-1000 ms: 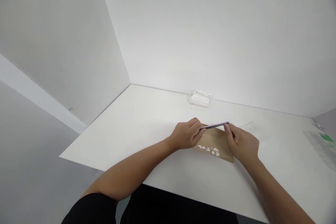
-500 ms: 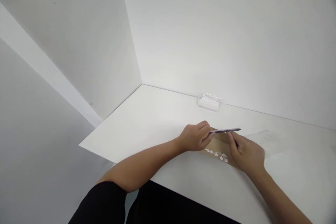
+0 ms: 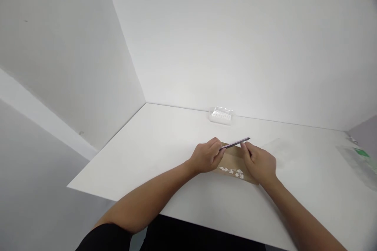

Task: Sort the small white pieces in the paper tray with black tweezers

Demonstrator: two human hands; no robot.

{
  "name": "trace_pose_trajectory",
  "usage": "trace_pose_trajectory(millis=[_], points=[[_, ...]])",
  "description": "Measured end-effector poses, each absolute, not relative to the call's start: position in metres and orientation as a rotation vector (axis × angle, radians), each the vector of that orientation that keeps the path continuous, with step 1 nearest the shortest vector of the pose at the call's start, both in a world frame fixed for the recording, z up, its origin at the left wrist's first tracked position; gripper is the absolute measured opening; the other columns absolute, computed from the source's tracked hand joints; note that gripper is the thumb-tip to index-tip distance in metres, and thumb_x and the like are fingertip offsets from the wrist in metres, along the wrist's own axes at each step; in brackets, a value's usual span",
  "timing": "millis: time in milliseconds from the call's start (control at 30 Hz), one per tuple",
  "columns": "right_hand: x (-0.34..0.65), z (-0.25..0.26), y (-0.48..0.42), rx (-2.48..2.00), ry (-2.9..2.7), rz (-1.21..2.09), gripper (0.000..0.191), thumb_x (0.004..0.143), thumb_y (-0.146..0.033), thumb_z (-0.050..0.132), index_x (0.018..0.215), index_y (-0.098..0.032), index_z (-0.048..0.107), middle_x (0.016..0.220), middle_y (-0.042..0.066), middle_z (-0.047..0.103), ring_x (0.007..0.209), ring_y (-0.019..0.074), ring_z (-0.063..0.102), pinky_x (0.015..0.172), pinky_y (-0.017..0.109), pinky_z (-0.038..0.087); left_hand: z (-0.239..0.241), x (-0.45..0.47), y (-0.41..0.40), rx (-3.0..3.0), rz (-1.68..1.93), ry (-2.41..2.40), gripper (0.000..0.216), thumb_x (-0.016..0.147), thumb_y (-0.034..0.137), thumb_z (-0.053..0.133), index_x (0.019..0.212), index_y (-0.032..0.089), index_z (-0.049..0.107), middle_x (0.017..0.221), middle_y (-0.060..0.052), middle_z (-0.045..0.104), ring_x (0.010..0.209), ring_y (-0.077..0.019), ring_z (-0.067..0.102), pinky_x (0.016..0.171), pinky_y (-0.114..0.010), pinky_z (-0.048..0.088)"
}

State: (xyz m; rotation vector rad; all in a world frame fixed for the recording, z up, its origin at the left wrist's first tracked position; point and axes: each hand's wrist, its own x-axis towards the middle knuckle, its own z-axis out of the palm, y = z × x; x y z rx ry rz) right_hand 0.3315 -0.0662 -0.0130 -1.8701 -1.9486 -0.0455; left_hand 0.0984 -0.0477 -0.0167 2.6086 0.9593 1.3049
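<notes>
Item 1. My left hand (image 3: 206,157): it rests over the middle of the desk (image 3: 165,141), knuckles up. Its fingers (image 3: 218,147) are pinched shut on the left end of a thin grey strip (image 3: 235,143).

Item 2. The thin grey strip: narrow, flat and seen nearly edge-on. It is held just above the desk between my two hands, with its right end tilted a little higher and farther from me than its left. That right end sticks out past my right fingertips.

Item 3. My right hand (image 3: 259,163): it lies just right of the strip, fingers curled, with the fingertips (image 3: 244,148) meeting the strip from below near its right end. I cannot tell whether they grip it or only touch it.

Item 4. Brown paper sheet (image 3: 232,160): it lies flat on the desk under both hands and below the strip. Its near right corner is covered by my right hand.

Item 5. Small white scraps (image 3: 232,171): a loose row along the near edge of the brown sheet, between my hands and touching neither.

Item 6. Clear plastic box (image 3: 221,116): it sits at the back of the desk against the wall, well apart from my hands. Its contents are too small to tell.

Item 7. Clear bag with a green label (image 3: 361,162): it lies at the far right of the desk, well apart from everything else.
</notes>
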Motion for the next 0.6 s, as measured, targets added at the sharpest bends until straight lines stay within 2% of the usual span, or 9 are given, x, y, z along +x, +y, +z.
trace_pose_trajectory(millis=[100, 267, 400, 600], points=[[0.321, -0.014, -0.069, -1.79, -1.987, -0.038, 0.049, 0.108, -0.05, 0.032, 0.075, -0.021, 0.054, 0.065, -0.001, 0.064, 0.059, 0.0131, 0.051, 0.057, 0.026, 0.02, -0.016, 0.097, -0.046, 2.586, 1.289, 0.95, 0.018, 0.102, 0.024, 0.044, 0.085, 0.022, 0.044, 0.08, -0.001, 0.057, 0.068, -0.0122, 0.052, 0.051, -0.024, 0.034], [0.317, -0.015, -0.07, -1.686, -2.02, -0.018, 0.046, 0.108, -0.047, 0.033, 0.079, -0.022, 0.059, 0.067, -0.001, 0.065, 0.058, 0.0125, 0.051, 0.057, 0.027, 0.02, -0.019, 0.097, -0.043, 2.563, 1.262, 0.944, 0.019, 0.102, 0.023, 0.046, 0.083, 0.022, 0.041, 0.079, 0.001, 0.053, 0.064, -0.0115, 0.048, 0.05, -0.024, 0.031], [0.325, -0.014, -0.064, -1.708, -1.964, -0.042, 0.048, 0.108, -0.046, 0.032, 0.075, -0.021, 0.057, 0.062, -0.001, 0.061, 0.056, 0.0125, 0.049, 0.057, 0.028, 0.018, -0.019, 0.097, -0.043, 2.562, 1.235, 0.959, 0.016, 0.102, 0.022, 0.046, 0.086, 0.022, 0.043, 0.08, 0.001, 0.053, 0.064, -0.0113, 0.047, 0.05, -0.024, 0.03], [0.335, -0.013, -0.051, -1.773, -1.891, -0.004, 0.05, 0.108, -0.048, 0.031, 0.072, -0.021, 0.051, 0.062, -0.001, 0.06, 0.056, 0.0125, 0.047, 0.057, 0.029, 0.018, -0.014, 0.094, -0.042, 2.57, 1.162, 0.968, 0.012, 0.103, 0.021, 0.043, 0.092, 0.023, 0.047, 0.086, 0.0, 0.057, 0.068, -0.0125, 0.052, 0.055, -0.023, 0.037]])
